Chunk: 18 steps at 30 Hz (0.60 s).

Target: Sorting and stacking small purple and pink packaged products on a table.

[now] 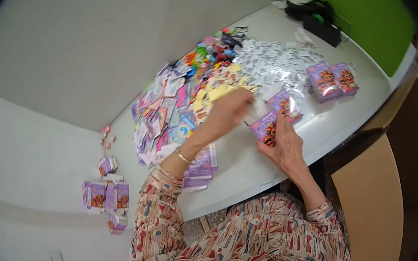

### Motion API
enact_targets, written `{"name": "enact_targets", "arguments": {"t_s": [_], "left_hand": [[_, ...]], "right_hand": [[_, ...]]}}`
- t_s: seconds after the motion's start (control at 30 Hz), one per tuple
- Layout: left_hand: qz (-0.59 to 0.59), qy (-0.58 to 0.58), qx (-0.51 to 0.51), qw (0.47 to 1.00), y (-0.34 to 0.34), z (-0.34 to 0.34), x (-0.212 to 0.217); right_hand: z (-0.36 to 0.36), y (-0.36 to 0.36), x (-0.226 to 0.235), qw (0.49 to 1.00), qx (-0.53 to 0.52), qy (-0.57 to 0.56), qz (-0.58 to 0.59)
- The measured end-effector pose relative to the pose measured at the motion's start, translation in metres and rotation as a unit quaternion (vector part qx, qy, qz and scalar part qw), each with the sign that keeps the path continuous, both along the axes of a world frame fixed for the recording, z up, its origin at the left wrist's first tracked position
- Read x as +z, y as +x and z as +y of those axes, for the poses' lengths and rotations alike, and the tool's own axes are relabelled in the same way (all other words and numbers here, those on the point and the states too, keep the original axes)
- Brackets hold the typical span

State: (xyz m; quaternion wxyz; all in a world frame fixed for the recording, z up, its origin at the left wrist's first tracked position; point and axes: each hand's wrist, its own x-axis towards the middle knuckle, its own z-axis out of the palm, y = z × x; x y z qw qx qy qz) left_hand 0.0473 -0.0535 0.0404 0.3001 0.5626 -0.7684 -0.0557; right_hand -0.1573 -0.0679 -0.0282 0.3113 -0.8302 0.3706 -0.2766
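Two purple boxes [262, 126] were at the right hand [289, 149], two more purple boxes [323, 81] stood farther along the table, and at least four small cartons [118, 197] showed at the left. There was one bracelet [181, 156] and one black holder [321, 30]. The silvery pieces [273, 60], yellow cards [217, 92], colourful trinkets [201, 53] and flat packets [159, 107] were too many to count.
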Motion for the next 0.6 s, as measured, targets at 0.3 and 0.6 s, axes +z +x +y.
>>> {"name": "enact_targets", "arguments": {"t_s": [0.3, 0.6], "left_hand": [[0.146, 0.107, 0.090, 0.979, 0.009, 0.026, 0.005], [-0.233, 0.090, 0.394, 0.884, 0.204, 0.056, -0.062]], "right_hand": [[0.004, 0.001, -0.012, 0.998, -0.007, -0.068, -0.007], [0.008, 0.005, -0.015, 1.000, 0.012, -0.008, -0.003]]}}
